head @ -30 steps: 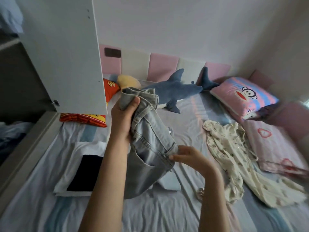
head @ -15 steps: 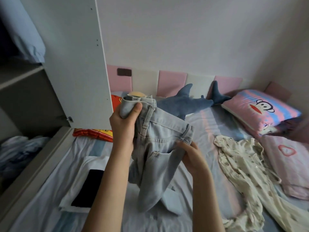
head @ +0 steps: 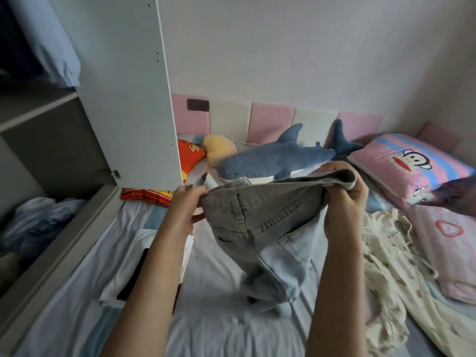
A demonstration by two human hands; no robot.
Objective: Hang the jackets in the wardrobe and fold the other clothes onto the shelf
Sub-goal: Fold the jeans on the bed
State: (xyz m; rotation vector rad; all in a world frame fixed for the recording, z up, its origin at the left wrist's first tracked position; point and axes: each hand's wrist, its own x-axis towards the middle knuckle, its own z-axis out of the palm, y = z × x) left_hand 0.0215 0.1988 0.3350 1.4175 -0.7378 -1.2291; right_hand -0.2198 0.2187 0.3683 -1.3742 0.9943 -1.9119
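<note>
- Your left hand [head: 186, 204] and right hand [head: 346, 202] each grip a waistband end of the jeans [head: 268, 228], mid-frame above the bed [head: 226, 325].
- Stretched level, probably so the legs hang straight for folding.

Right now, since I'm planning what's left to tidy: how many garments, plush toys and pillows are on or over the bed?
Garments: 3 (jeans, cream patterned garment, white folded top)
Plush toys: 2 (shark, yellow plush)
Pillows: 3 (monkey pillow, red cushion, heart pillow)
Total: 8
</note>
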